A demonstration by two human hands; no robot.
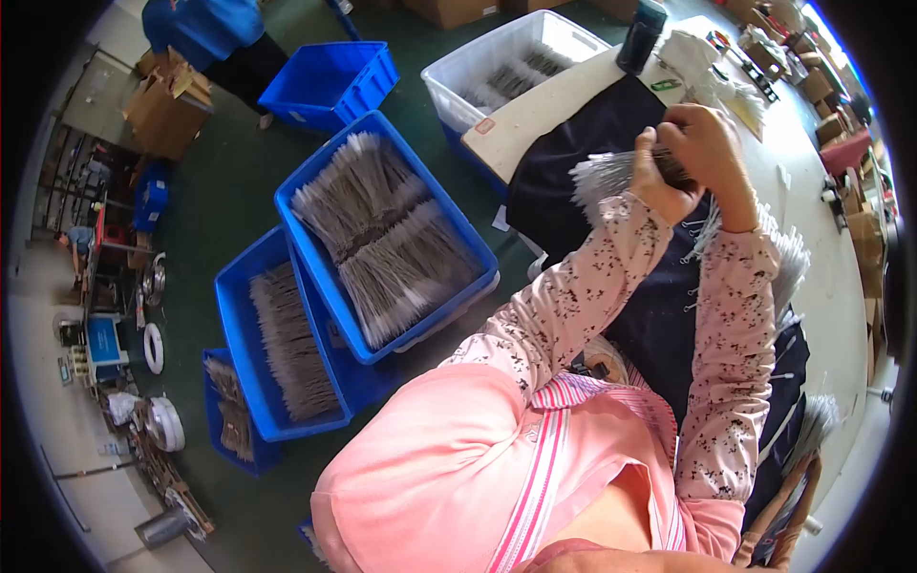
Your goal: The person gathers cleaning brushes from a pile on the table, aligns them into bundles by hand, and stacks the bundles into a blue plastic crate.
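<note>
My left hand (pixel 663 183) is closed around a bundle of thin wire pieces with white, bristle-like ends (pixel 604 176). The white ends fan out to the left of that hand. My right hand (pixel 705 145) is curled over the grey wire part of the same bundle, touching the left hand; its fingertips are partly hidden. Under both hands a dark cloth (pixel 573 143) covers my lap and the table edge. More white bristly pieces (pixel 789 263) lie beside my right forearm, with loose looped wires on the cloth.
To my left, a blue bin (pixel 482 250) full of similar bundles rests across another blue bin (pixel 229 296). Behind stand a white crate (pixel 444 81) and a blue crate (pixel 330 91). A dark bottle (pixel 642 38) stands on the pale table (pixel 506 143). Another person (pixel 215 33) is beside a cardboard box (pixel 167 119).
</note>
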